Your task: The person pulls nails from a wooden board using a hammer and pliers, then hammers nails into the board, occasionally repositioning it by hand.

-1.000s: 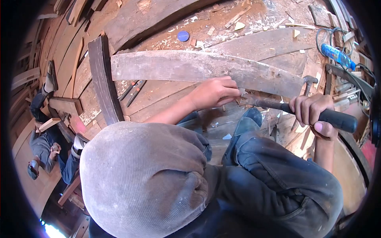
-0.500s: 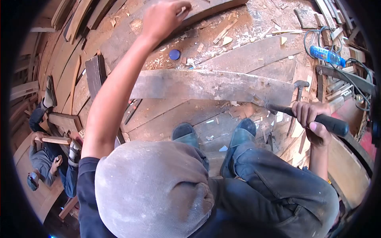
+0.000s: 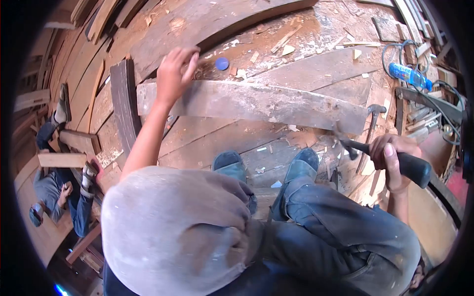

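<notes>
My right hand (image 3: 394, 153) is wrapped round the thick black grip of a claw hammer (image 3: 361, 147), its metal head pointing left over the near edge of a long board. That weathered board (image 3: 276, 104) lies across the floor in front of my feet. Over its left end is my left hand (image 3: 177, 71), thumb apart from the loosely bent fingers, holding nothing. A second hammer (image 3: 375, 111) rests by the board's right end. At the left end stands a dark wooden block (image 3: 123, 93). Beyond the board is a blue round lid (image 3: 222, 63).
A thick plank (image 3: 217, 24) lies farther off among wood scraps and sawdust. To the right are a blue-labelled bottle (image 3: 409, 75), a cable and stacked offcuts. At the left another person (image 3: 54, 192) sits holding a wooden piece (image 3: 62, 160). My dusty cap fills the lower middle.
My left hand has come back from the far plank to the board's left end. The hammer in my right hand has shifted slightly right and down. The other person's wooden piece has moved.
</notes>
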Demonstrator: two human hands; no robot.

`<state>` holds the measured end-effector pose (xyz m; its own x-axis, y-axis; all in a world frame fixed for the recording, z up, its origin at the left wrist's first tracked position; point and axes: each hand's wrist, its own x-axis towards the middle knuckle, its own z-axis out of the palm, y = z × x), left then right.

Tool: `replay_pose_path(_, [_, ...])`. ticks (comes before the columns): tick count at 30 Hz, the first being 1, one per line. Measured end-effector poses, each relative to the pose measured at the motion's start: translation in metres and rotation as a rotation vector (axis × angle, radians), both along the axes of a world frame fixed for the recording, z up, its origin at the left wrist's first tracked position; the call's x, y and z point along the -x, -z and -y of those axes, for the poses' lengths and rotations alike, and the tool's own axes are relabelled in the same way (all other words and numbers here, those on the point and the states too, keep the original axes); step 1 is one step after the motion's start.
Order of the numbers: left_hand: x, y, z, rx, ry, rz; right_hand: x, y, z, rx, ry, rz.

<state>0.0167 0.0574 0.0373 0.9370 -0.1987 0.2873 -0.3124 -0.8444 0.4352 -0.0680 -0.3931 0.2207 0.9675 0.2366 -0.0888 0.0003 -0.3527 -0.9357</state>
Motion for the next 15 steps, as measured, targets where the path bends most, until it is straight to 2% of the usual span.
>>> replay_pose_path(2, [0.038, 0.007, -0.023, -0.145, -0.016, -0.019, -0.025, -0.016, -0.019, 0.115, -0.205, 0.045])
replay_pose_path(6, [0.075, 0.022, -0.057, -0.294, -0.036, -0.032, -0.079, -0.03, -0.069, 0.4, -0.559, -0.128])
replay_pose_path(7, [0.077, 0.026, -0.064, -0.308, -0.023, -0.011, -0.083, -0.019, -0.081, 0.424, -0.522, -0.095])
replay_pose_path(8, [0.081, 0.029, -0.071, -0.321, -0.011, 0.01, -0.088, -0.014, -0.101, 0.414, -0.483, -0.17])
replay_pose_path(9, [0.081, 0.024, -0.069, -0.307, -0.016, -0.063, -0.091, 0.005, -0.116, 0.33, -0.452, -0.067])
replay_pose_path(10, [0.081, 0.029, -0.072, -0.308, -0.03, -0.083, -0.096, 0.012, -0.137, 0.394, -0.478, -0.055])
replay_pose_path(11, [0.08, 0.032, -0.074, -0.289, -0.046, -0.078, -0.101, 0.027, -0.155, 0.329, -0.499, -0.116])
replay_pose_path(12, [0.082, 0.035, -0.075, -0.264, -0.075, -0.076, -0.1, 0.045, -0.172, 0.291, -0.499, 0.008])
replay_pose_path(14, [0.083, 0.038, -0.075, -0.243, -0.084, -0.036, -0.104, 0.057, -0.208, 0.215, -0.534, -0.072])
replay_pose_path(15, [0.084, 0.038, -0.077, -0.241, -0.08, -0.01, -0.106, 0.062, -0.229, 0.13, -0.547, -0.015])
